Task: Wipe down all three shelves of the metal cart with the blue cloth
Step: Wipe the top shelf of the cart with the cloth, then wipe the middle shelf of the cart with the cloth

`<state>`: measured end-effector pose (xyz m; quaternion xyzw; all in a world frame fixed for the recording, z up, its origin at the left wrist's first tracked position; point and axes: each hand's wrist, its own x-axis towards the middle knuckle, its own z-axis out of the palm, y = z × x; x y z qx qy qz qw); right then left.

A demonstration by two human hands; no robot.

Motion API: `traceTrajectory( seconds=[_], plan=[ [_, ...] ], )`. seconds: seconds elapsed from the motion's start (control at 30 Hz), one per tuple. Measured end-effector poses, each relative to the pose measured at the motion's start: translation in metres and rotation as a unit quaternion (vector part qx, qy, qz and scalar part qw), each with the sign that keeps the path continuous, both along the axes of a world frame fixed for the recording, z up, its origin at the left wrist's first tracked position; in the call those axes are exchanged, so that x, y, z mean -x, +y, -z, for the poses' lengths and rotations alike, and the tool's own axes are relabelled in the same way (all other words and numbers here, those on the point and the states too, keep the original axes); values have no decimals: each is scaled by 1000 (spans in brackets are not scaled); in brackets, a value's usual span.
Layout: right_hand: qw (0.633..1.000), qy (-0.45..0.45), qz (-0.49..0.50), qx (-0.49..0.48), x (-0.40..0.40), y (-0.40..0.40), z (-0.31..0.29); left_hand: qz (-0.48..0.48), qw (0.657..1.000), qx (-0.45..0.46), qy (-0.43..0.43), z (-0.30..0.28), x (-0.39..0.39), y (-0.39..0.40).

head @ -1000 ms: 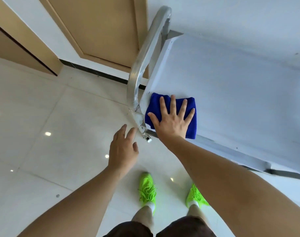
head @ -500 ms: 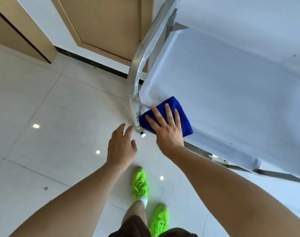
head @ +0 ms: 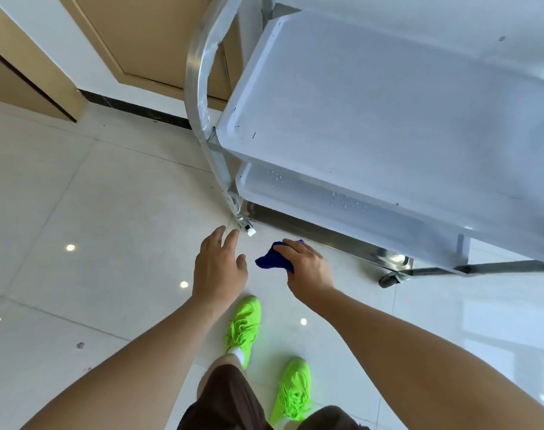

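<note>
The metal cart stands at the upper right, its top shelf bare. Below it the middle shelf shows water drops, and the bottom shelf's edge peeks out lower. My right hand grips the bunched blue cloth in the air, off the cart and in front of its near left corner. My left hand hovers beside it with fingers relaxed, holding nothing, close to the foot of the curved cart handle.
A caster wheel sits under the cart's front. A wooden door and dark baseboard lie behind. Glossy white tile floor spreads to the left. My green shoes stand below the hands.
My right hand has lifted the cloth off the top shelf, bunched it and lowered it in front of the cart. The view has tilted down, showing the lower shelves.
</note>
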<state>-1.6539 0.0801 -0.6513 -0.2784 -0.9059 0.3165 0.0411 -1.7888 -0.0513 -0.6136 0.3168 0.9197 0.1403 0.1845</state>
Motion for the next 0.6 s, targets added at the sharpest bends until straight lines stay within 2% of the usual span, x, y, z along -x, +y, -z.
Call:
traceTrajectory(
  seconds=[0.17, 0.27, 0.37, 0.43, 0.5, 0.53, 0.6],
  plan=[
    [999, -7, 38, -12, 14, 10, 23, 22, 1000, -4, -17, 28, -5, -3],
    [994, 15, 81, -67, 46, 26, 28, 37, 999, -4, -5, 46, 18, 6],
    [986, -17, 117, -121, 75, 40, 43, 50, 999, -16, 0, 66, 42, 17],
    [988, -58, 95, -111, 94, 49, 62, 79, 996, -30, 8, 85, 61, 25],
    [986, -143, 40, -73, 108, 58, 91, 108, 992, -61, 11, 110, 81, 37],
    [981, -180, 8, -73, 111, 60, 108, 119, 989, -86, 12, 124, 91, 45],
    [975, -189, -28, -116, 110, 65, 142, 139, 981, -135, 23, 152, 106, 63]
  ],
)
